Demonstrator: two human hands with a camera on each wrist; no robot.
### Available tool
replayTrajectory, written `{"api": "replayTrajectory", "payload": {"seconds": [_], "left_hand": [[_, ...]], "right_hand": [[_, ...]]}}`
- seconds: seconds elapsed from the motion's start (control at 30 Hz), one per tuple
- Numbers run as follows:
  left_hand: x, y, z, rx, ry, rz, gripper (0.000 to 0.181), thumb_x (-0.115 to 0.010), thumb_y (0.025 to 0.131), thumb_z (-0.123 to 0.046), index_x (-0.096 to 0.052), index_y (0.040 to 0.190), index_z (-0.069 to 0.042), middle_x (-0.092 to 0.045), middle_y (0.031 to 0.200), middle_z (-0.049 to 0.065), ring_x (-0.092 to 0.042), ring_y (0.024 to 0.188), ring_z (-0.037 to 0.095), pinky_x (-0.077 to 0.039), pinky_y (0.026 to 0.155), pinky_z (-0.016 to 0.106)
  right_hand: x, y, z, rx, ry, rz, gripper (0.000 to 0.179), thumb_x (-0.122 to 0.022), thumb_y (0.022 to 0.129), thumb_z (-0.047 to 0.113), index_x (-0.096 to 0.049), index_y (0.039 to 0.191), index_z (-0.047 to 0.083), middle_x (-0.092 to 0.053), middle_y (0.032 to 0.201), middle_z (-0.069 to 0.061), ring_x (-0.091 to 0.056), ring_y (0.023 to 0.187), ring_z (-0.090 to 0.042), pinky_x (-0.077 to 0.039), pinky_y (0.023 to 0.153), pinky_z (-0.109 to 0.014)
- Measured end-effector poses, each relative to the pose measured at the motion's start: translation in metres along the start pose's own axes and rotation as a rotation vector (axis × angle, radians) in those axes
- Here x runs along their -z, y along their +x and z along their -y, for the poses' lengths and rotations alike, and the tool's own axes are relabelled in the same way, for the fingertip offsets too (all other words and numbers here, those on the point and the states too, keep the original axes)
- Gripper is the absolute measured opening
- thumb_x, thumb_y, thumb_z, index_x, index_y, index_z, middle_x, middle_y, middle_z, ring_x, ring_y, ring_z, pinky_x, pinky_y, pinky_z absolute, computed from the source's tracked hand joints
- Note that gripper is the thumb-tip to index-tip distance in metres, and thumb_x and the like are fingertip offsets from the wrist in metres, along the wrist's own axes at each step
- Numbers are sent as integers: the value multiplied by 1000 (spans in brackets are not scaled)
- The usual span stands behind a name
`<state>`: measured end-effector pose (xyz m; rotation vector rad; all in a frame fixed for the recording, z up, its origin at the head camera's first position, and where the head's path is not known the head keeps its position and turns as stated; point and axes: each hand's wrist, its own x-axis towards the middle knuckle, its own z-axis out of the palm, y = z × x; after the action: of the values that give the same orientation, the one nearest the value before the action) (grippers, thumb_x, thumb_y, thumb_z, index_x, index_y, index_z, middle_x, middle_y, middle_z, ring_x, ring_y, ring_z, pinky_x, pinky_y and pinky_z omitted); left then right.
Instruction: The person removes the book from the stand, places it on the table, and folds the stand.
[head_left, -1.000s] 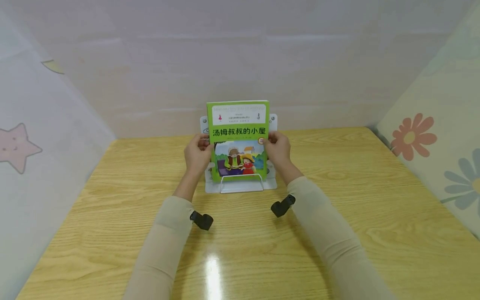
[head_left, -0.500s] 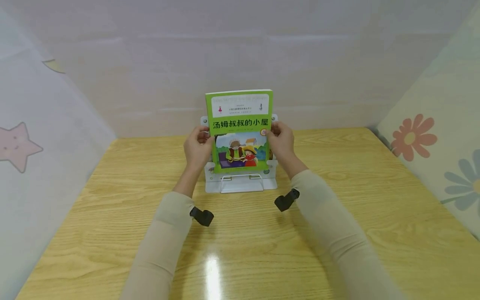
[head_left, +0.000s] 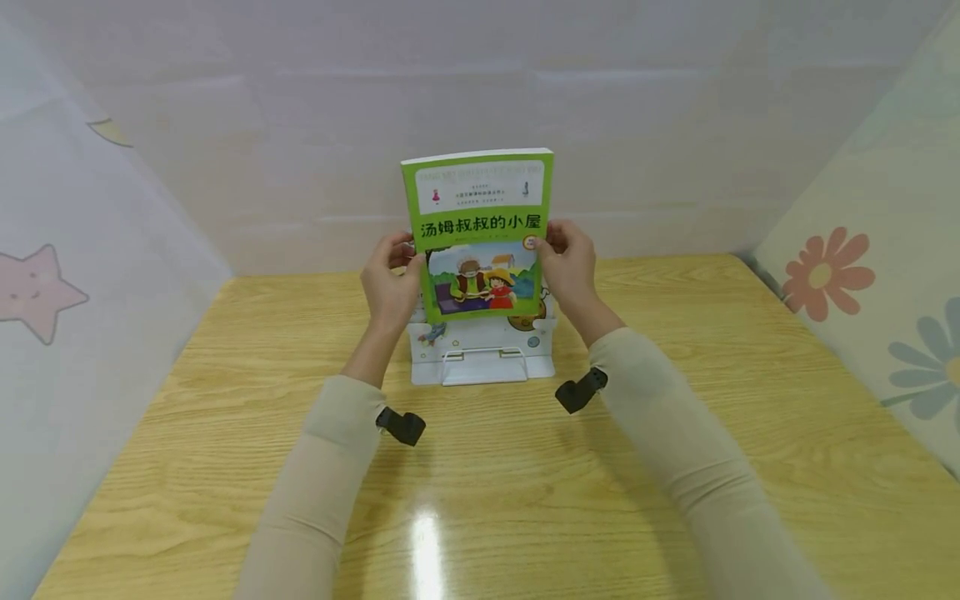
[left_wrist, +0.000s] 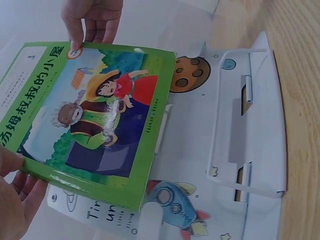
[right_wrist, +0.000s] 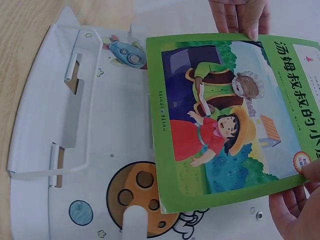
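Observation:
A green-bordered children's book with a cartoon cover is held up by both hands in front of a white book stand. My left hand pinches its left edge, thumb on the cover and fingers behind. The right hand grips the opposite edge in the same manner. In the left wrist view the book slants over the stand's printed back plate, above its wire front holder. The right wrist view shows the book's lower edge raised off the stand's ledge. The book covers most of the back plate.
The stand rests on a wood-grain table toward its far side. A pale cloth backdrop rises behind, with printed side panels bearing a star and flowers. Small black cameras sit on both sleeves.
The book has risen from the stand's ledge and come nearer the head camera, tilting slightly. Both hands have moved up with it, uncovering the lower back plate.

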<state>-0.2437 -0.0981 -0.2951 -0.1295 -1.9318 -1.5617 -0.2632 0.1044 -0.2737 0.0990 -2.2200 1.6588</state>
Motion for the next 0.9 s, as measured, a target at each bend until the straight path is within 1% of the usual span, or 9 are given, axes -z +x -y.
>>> {"api": "replayTrajectory", "payload": {"seconds": [0.1, 0.2, 0.33, 0.4, 0.47, 0.53, 0.67, 0.77, 0.9], "left_hand": [[3, 2, -4, -19, -21, -8, 22, -58, 76, 7, -57, 98, 4, -57, 82, 20, -54, 72, 22, -48, 61, 28], [7, 5, -8, -40, -25, -13, 22, -58, 76, 7, -57, 98, 5, -56, 81, 19, -54, 71, 20, -48, 61, 25], [15, 9, -13, -69, -21, -9, 23, -58, 76, 7, -57, 98, 5, -56, 80, 17, -53, 68, 15, -49, 61, 26], [21, 11, -15, -68, -25, -3, 23, -58, 76, 6, -57, 99, 5, -56, 80, 16, -52, 67, 14, -48, 62, 26], [27, 13, -18, -48, -33, 9, 23, -58, 77, 5, -57, 101, 4, -55, 81, 15, -51, 68, 13, -48, 62, 24], [33, 14, -19, -9, -37, 20, 24, -58, 79, 3, -57, 102, 4, -54, 81, 13, -51, 69, 13, -47, 62, 21], [46, 16, -21, 54, -41, 30, 26, -58, 79, 1, -57, 105, 2, -53, 82, 8, -51, 73, 15, -47, 64, 21], [57, 16, -22, 94, -89, 27, 26, -59, 79, 1, -58, 105, 1, -52, 83, 7, -51, 74, 16, -48, 63, 21], [71, 17, -21, 167, -216, 10, 26, -60, 77, 4, -60, 103, -1, -53, 82, 7, -53, 74, 16, -49, 61, 20]], "right_hand": [[0, 0, 5, 24, 7, 3, 21, -58, 82, 6, -55, 101, -3, -54, 89, -11, -47, 77, -17, -42, 68, -23], [-1, 1, 10, 35, 13, 12, 21, -57, 82, 5, -55, 102, -3, -54, 89, -11, -48, 78, -17, -42, 69, -23], [-2, 3, 18, 40, 18, 39, 23, -58, 82, 7, -55, 103, -2, -55, 91, -11, -48, 79, -17, -42, 70, -23], [-3, 3, 22, 38, 29, 52, 24, -58, 82, 8, -56, 103, -1, -56, 92, -10, -49, 80, -16, -43, 70, -23], [-5, 4, 26, 46, 49, 62, 23, -59, 81, 7, -57, 102, -2, -56, 91, -11, -49, 79, -16, -43, 71, -23], [-9, 5, 29, 48, 64, 74, 22, -58, 82, 6, -57, 101, -3, -56, 90, -11, -49, 79, -16, -44, 71, -24], [-16, 3, 35, 26, 77, 111, 21, -56, 83, 7, -57, 102, -2, -55, 89, -10, -49, 80, -16, -45, 70, -24], [-22, 0, 40, 13, 84, 146, 22, -56, 84, 9, -57, 103, 0, -54, 89, -10, -49, 80, -16, -45, 70, -24], [-32, -3, 46, 16, 111, 191, 23, -57, 84, 11, -58, 104, 1, -55, 88, -10, -50, 79, -16, -45, 69, -24]]}}
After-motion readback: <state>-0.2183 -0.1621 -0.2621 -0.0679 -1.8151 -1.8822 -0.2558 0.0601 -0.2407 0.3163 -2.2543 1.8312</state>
